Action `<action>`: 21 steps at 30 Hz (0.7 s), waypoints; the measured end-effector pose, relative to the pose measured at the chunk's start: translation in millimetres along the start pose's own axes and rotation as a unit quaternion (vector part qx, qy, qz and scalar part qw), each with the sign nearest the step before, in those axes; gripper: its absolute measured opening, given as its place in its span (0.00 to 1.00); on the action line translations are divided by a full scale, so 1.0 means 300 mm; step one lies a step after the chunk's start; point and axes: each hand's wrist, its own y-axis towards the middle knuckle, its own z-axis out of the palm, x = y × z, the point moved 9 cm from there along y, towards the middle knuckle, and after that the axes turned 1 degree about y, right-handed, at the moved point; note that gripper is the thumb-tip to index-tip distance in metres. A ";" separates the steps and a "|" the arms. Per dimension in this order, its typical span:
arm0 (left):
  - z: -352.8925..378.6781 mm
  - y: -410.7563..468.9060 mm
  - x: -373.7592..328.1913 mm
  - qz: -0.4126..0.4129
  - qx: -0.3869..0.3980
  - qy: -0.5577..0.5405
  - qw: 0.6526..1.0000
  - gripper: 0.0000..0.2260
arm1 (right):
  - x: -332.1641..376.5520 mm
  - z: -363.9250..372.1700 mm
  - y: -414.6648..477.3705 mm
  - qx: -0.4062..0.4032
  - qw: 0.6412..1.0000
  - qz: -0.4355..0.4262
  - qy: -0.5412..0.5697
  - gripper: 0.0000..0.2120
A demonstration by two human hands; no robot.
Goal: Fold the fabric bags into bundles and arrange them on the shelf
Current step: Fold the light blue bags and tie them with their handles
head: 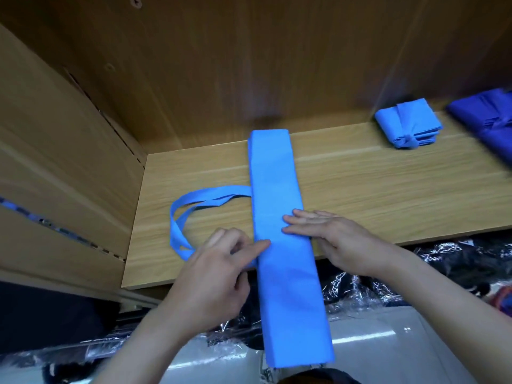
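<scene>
On the shelf [360, 189] in front of me, the light blue bag [277, 176] is folded into one long strip. Its far end is at the back wall and its near end hangs off the edge toward me. The handles [194, 200] loop out left. My right hand [332, 239] lies flat on the strip, fingers straight. My left hand [219, 273] presses the strip's left edge with the index finger, the rest curled; can't tell if they're pinching a handle. One tied bundle [410, 126] sits far right, next to darker blue fabric [487, 120]. My guess is one's done and this one's about halfway, with folding up and tying still to go.
</scene>
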 end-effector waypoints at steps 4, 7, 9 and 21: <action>0.156 0.031 0.029 0.056 0.113 0.140 0.982 0.37 | 0.021 -0.009 -0.012 -0.001 1.000 0.010 0.011 0.33; 0.148 0.073 0.065 0.024 0.065 0.053 0.996 0.28 | 0.029 0.000 -0.013 0.045 0.999 0.015 0.019 0.33; 0.081 0.108 0.056 -0.017 0.024 -0.074 0.997 0.25 | 0.021 -0.002 -0.014 0.048 0.998 0.030 0.040 0.33; 0.058 0.177 0.116 -0.296 -0.047 -0.103 0.949 0.15 | -0.005 -0.107 -0.031 -0.353 0.900 0.199 0.158 0.30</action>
